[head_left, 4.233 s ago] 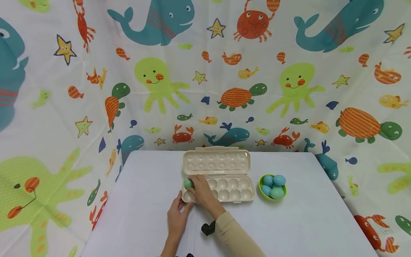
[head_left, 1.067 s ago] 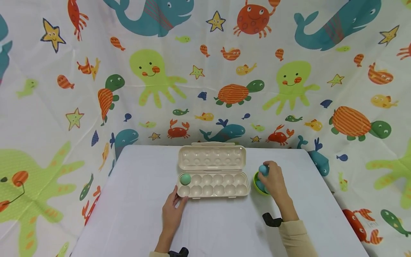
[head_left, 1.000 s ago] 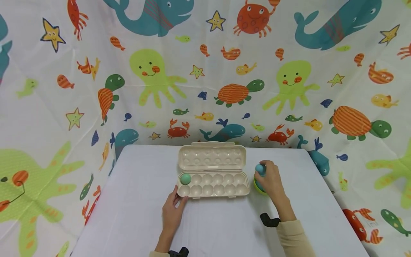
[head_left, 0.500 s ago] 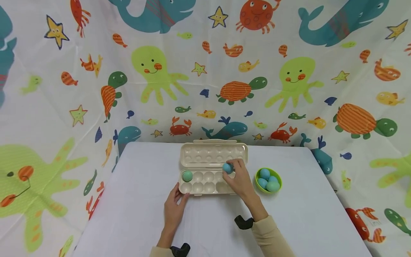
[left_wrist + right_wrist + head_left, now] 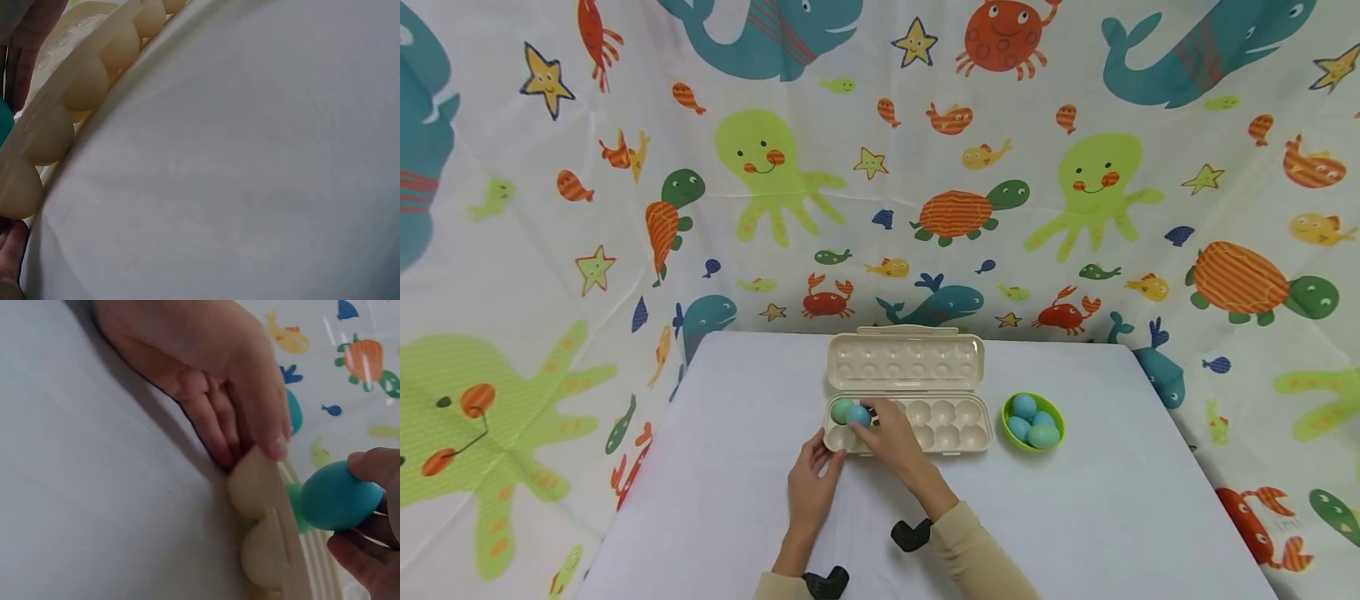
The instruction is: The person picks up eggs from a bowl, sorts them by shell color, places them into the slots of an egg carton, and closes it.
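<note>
A beige egg carton (image 5: 906, 364) lies on the table with its lid folded back. My left hand (image 5: 812, 483) holds its near left corner, thumb on the rim and fingers curled beneath in the right wrist view. A green egg (image 5: 840, 409) sits in the far left cup. My right hand (image 5: 895, 437) pinches a blue egg (image 5: 340, 495) between thumb and fingers. In the head view this egg overlaps the second cup of the far row, beside the green egg. The right wrist view shows it close over the carton's rim, partly hiding the green egg.
A lime green bowl (image 5: 1017, 444) with several blue and green eggs stands right of the carton. White cloth (image 5: 1112, 500) covers the table. Behind and at the sides hangs a curtain (image 5: 880, 83) printed with sea animals.
My right hand placed the green egg in the carton, took a blue egg from the bowl and carried it left over the far row. The left hand keeps its hold on the carton corner.
</note>
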`<state>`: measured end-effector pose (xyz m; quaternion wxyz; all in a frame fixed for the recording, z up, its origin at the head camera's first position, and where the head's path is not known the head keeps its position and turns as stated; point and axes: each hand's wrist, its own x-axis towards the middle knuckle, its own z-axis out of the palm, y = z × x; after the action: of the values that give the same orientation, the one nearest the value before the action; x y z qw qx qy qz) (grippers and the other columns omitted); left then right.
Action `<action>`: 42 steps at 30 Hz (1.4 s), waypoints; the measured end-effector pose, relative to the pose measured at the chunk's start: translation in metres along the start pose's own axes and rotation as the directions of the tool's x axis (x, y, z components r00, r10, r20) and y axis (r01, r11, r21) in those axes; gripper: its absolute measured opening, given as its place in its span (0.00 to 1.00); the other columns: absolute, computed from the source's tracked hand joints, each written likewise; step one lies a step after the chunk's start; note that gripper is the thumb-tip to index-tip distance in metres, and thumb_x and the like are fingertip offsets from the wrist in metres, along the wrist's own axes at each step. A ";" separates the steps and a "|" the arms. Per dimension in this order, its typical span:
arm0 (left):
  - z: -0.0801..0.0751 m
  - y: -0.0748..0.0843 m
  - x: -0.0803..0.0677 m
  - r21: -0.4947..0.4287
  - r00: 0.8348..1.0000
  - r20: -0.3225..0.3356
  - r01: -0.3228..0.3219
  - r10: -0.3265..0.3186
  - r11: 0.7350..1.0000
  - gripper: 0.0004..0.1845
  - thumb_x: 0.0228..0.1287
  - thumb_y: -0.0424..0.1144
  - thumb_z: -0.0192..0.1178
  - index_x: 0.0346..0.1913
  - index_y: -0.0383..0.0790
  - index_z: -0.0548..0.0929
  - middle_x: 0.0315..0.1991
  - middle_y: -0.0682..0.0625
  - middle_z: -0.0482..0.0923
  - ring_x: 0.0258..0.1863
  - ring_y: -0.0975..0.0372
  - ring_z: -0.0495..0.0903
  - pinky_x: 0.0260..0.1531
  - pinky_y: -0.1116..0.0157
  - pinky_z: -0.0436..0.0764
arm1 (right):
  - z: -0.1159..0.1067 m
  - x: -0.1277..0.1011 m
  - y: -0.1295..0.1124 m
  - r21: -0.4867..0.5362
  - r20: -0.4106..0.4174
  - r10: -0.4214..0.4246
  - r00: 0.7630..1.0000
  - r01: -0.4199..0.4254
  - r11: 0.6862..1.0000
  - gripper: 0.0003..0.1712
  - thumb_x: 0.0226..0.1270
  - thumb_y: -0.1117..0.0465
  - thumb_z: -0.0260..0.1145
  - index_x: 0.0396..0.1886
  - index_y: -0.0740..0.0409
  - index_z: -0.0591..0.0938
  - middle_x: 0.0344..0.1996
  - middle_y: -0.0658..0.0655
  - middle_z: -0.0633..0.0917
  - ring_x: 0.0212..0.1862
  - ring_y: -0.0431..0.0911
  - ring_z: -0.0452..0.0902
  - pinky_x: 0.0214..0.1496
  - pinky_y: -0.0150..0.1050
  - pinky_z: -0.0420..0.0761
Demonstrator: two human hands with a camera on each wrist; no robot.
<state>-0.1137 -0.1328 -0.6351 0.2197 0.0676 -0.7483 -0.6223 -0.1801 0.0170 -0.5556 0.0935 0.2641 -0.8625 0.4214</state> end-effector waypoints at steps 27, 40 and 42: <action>0.005 0.003 0.004 0.036 0.999 -0.043 0.011 -0.010 0.999 0.20 0.69 0.28 0.59 0.63 0.30 0.78 0.57 0.35 0.82 0.53 0.47 0.84 0.48 0.85 0.78 | 0.038 -0.006 0.003 -0.168 0.018 0.017 1.000 -0.013 0.986 0.20 0.61 0.58 0.74 0.50 0.62 0.83 0.44 0.57 0.82 0.46 0.47 0.82 0.51 0.39 0.86; 0.002 -0.001 0.001 0.073 0.998 -0.061 0.000 0.004 0.997 0.19 0.70 0.29 0.59 0.62 0.32 0.79 0.56 0.36 0.83 0.53 0.49 0.84 0.47 0.87 0.77 | 0.029 -0.011 0.001 -0.223 0.033 -0.014 0.999 0.021 0.975 0.23 0.63 0.54 0.74 0.52 0.62 0.82 0.46 0.57 0.83 0.49 0.47 0.80 0.53 0.38 0.84; 0.000 -0.001 0.000 0.089 0.998 -0.069 0.005 0.001 0.996 0.19 0.70 0.29 0.59 0.62 0.31 0.79 0.56 0.36 0.83 0.52 0.48 0.85 0.47 0.88 0.76 | 0.024 -0.014 -0.001 -0.257 0.022 -0.015 1.000 0.020 0.966 0.22 0.63 0.53 0.74 0.52 0.60 0.82 0.47 0.56 0.83 0.50 0.47 0.80 0.51 0.40 0.84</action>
<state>-0.1140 -0.1326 -0.6360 0.2413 0.0995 -0.7673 -0.5857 -0.1667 0.0029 -0.5757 0.1220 0.2616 -0.9084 0.3024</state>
